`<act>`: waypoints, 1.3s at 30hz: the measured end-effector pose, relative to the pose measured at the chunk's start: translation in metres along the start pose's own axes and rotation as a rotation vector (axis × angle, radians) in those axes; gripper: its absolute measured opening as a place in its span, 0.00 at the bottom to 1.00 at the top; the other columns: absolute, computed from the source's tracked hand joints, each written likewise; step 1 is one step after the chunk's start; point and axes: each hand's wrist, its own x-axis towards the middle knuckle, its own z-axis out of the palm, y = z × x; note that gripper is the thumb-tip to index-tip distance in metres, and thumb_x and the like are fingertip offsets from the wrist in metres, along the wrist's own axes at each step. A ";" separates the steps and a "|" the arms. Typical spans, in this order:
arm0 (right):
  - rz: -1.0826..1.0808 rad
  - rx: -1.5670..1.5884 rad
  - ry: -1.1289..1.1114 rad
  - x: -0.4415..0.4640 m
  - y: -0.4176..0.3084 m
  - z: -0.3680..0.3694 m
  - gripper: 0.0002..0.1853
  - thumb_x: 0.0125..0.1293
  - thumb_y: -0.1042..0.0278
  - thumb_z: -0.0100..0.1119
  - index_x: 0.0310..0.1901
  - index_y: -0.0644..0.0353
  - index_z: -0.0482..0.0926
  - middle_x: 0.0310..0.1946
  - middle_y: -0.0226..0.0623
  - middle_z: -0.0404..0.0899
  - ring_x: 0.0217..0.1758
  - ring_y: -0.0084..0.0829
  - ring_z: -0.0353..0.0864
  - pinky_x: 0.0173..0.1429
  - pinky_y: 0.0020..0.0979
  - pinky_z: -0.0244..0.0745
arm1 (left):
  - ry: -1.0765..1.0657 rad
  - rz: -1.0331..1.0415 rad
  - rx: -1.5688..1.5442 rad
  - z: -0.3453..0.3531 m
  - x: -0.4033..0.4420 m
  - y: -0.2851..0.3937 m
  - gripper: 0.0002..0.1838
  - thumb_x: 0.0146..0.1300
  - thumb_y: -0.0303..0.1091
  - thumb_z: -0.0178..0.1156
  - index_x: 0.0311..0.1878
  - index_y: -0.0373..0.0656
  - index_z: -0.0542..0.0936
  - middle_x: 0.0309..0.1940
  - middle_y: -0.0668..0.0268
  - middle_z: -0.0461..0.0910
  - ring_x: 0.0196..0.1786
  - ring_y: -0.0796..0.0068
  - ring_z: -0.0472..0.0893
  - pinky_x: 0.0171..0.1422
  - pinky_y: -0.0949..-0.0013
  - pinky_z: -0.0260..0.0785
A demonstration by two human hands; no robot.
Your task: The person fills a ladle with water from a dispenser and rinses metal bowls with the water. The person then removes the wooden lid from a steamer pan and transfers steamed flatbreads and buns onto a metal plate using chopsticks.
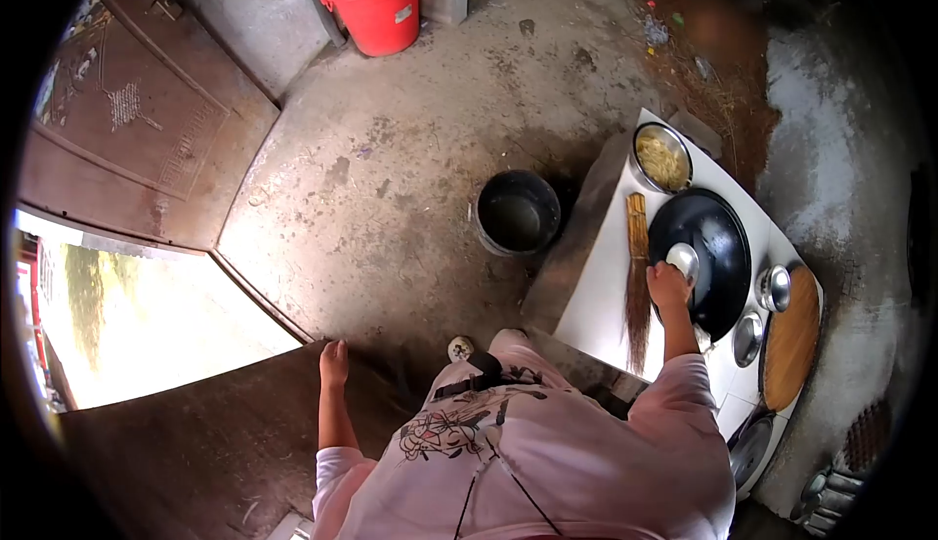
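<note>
A white worktop (598, 301) stands on a bare concrete floor (410, 139), the right hand (668, 286) gripping a shiny metal utensil (684, 259) over a black wok (725, 247). Left of that hand lies a straw brush (637, 291); ahead, a bowl (668, 129) of pale strips (661, 163); right, metal bowls (775, 289), apparently grouped for easy reach. The right arm (679, 337) extends forward; the left hand (334, 362) hangs well apart, its grip unclear.

A small, silvery rounded vessel (683, 260) gleams over the glossy black wok (721, 271), which sits face-up on the white counter (598, 296)!
</note>
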 end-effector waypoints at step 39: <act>-0.647 0.684 -0.116 0.798 -0.685 -0.307 0.26 0.53 0.55 0.56 0.53 0.52 0.67 0.60 0.53 0.50 0.62 0.50 0.52 0.61 0.42 0.54 | -0.087 0.193 0.067 0.131 1.058 0.495 0.21 0.52 0.49 0.53 0.36 0.38 0.76 0.34 0.49 0.75 0.42 0.51 0.74 0.45 0.59 0.66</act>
